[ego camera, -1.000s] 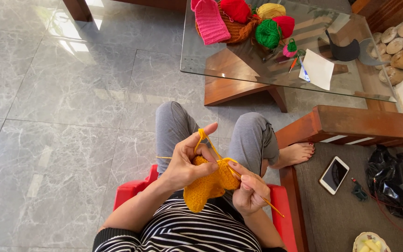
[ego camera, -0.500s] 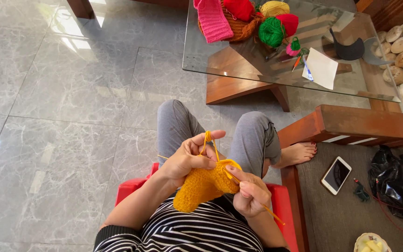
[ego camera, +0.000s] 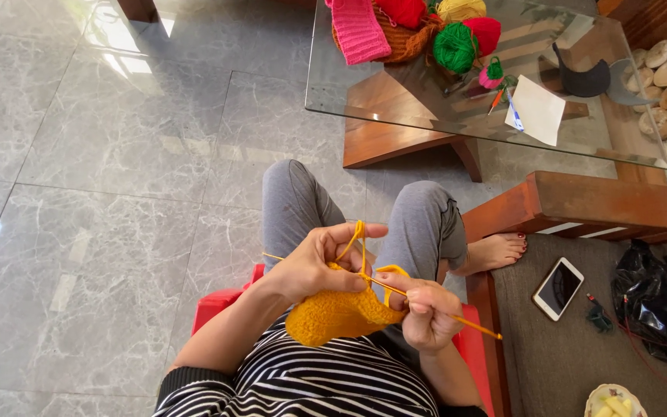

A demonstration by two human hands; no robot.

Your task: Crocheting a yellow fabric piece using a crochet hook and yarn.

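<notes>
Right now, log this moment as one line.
left hand: holds orange knitted piece, yarn over fingers | right hand: grips orange needle | seat: red chair

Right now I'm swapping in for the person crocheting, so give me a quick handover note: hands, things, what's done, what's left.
Left hand: grips the top of the orange crocheted piece, yarn strand looped over the fingers.
Right hand: holds the orange hook, tip at the piece's edge.
Done: a palm-sized patch is worked.
Left: further stitches; its final size cannot be told.
Spare yarn balls sit on the glass table.
</notes>
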